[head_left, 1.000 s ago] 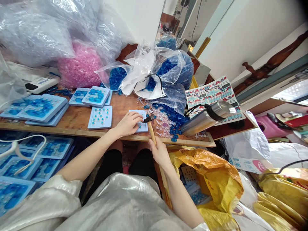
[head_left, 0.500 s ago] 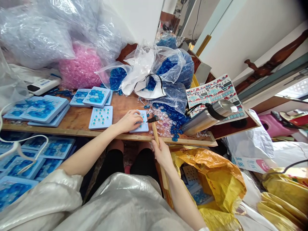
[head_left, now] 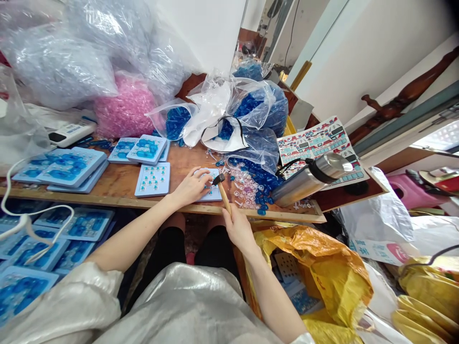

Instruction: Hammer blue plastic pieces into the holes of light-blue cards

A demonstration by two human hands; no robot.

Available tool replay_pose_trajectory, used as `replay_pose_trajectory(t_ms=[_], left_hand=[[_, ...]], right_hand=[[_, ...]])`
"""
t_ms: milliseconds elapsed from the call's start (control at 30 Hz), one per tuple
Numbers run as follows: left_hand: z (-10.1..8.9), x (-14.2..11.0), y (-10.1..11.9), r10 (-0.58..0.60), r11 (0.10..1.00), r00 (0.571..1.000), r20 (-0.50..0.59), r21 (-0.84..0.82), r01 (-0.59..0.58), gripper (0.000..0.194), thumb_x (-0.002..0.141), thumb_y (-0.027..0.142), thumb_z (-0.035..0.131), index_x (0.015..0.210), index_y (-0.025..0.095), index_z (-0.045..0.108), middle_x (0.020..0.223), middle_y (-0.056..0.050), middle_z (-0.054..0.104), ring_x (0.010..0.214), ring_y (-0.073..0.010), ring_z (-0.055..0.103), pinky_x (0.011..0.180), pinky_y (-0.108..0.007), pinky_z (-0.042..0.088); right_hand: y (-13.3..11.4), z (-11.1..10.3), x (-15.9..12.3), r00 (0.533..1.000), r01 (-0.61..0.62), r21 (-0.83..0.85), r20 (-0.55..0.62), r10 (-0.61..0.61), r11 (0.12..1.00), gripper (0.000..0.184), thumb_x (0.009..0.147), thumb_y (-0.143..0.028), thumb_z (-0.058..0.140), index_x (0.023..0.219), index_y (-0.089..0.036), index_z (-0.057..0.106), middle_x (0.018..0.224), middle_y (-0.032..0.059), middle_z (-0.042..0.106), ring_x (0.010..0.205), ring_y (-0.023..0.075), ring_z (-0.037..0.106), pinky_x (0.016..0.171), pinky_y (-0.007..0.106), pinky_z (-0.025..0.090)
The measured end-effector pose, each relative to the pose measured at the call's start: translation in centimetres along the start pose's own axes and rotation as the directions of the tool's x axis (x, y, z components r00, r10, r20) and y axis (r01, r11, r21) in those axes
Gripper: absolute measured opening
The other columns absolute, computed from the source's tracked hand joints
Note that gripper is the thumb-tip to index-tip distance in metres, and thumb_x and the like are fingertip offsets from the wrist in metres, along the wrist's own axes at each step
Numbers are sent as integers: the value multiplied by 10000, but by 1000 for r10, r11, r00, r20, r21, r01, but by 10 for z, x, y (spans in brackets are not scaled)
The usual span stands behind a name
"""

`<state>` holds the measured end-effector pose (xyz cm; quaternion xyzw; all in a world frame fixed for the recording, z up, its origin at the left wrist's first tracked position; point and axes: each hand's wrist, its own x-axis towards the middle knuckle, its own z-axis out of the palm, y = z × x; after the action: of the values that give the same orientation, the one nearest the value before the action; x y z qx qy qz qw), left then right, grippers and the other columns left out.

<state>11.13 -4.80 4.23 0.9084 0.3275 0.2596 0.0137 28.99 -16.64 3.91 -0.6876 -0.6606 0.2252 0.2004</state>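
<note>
My right hand [head_left: 238, 228] is closed around the wooden handle of a small hammer [head_left: 225, 197]. The dark hammer head is over a light-blue square plastic board [head_left: 216, 192] at the table's front edge. On that board rests my left hand [head_left: 193, 186], its fingers bent and drawn together close to the hammer head. Whatever its fingertips hold is hidden. Left of it lies a similar board [head_left: 153, 179] with rows of small teal pieces. To the right, loose clear and pinkish small parts [head_left: 245, 186] mix with blue beads [head_left: 263, 193].
Stacked boards with blue pieces [head_left: 73, 165] lie at left, more [head_left: 147, 147] behind. Bags of blue beads [head_left: 256, 102] and a pink bag [head_left: 125, 107] stand at the back. A steel flask [head_left: 304, 184] leans right; a yellow sack [head_left: 322, 258] gapes below. A white cable [head_left: 27, 222] hangs left.
The hammer head has moved left, from beside the board to over it, close to the left fingers. The right hand has shifted slightly left and down. The view has shifted slightly.
</note>
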Motion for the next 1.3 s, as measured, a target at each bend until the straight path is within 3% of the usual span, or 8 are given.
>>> replay_pose_trajectory(t_ms=[133, 267, 400, 633, 800, 1000, 1167, 1300], left_hand=[[3, -10, 2, -49, 998, 998, -37, -37, 47, 249, 865, 270, 432, 1064, 155, 529, 1123, -70, 575, 1193, -195, 404, 1003, -388, 338], [5, -17, 12, -38, 999, 999, 6, -18, 39, 278, 891, 279, 377, 1060, 206, 587, 1151, -38, 590, 1269, -214, 332, 1067, -477, 211], [2, -14, 12, -76, 995, 997, 21, -56, 77, 279, 878, 315, 402, 996, 223, 636, 1172, -36, 578, 1293, -232, 289, 1066, -492, 212], [2, 16, -44, -323, 934, 943, -87, -194, 302, 341, 830, 260, 433, 1132, 144, 542, 1150, -86, 566, 1089, -193, 498, 973, -387, 391], [27, 63, -79, -279, 956, 960, -13, -93, 277, 372, 774, 105, 392, 1104, 103, 563, 1128, -115, 572, 1065, -203, 518, 965, -365, 399], [48, 103, -96, -230, 972, 968, 97, 60, 225, 281, 756, 74, 403, 930, 82, 623, 988, -145, 579, 926, -211, 548, 865, -362, 443], [37, 88, -95, -292, 956, 951, 102, 27, 291, 335, 741, 116, 450, 1039, 92, 602, 946, -134, 544, 858, -208, 556, 818, -362, 456], [13, 54, -78, -478, 868, 878, 19, -147, 475, 265, 724, 180, 494, 938, 114, 635, 891, -94, 563, 833, -181, 564, 845, -334, 450]], right_hand=[[6, -2, -2, 995, 39, 160, -96, -24, 986, 352, 884, -383, 334, 1094, -176, 526, 910, 82, 627, 846, 205, 587, 740, 297, 425], [15, -8, -1, 990, 55, 287, -144, -14, 956, 361, 872, -402, 356, 1071, -169, 547, 967, 77, 622, 890, 195, 574, 794, 300, 422], [24, -10, 10, 991, 8, 409, -125, 47, 913, 400, 860, -458, 378, 1090, -170, 534, 642, 4, 552, 551, 140, 519, 559, 249, 418], [33, -3, 25, 986, -14, 679, -114, 124, 734, 473, 825, -522, 423, 1119, -153, 458, 528, -67, 369, 343, 79, 344, 345, 205, 290], [38, 2, 23, 989, -1, 717, -100, 104, 697, 442, 826, -505, 446, 1102, -160, 455, 523, -72, 375, 334, 65, 341, 329, 185, 279], [40, 4, 25, 988, -4, 691, -107, 107, 723, 434, 845, -509, 411, 1088, -154, 467, 530, -64, 396, 333, 61, 352, 327, 179, 295], [38, 5, 26, 981, -6, 674, -138, 134, 738, 423, 843, -506, 415, 1069, -154, 477, 532, -57, 415, 338, 65, 376, 333, 179, 314], [41, 5, 27, 985, -16, 685, -116, 131, 728, 437, 834, -518, 420, 1076, -158, 472, 524, -58, 416, 323, 71, 381, 323, 184, 314]])
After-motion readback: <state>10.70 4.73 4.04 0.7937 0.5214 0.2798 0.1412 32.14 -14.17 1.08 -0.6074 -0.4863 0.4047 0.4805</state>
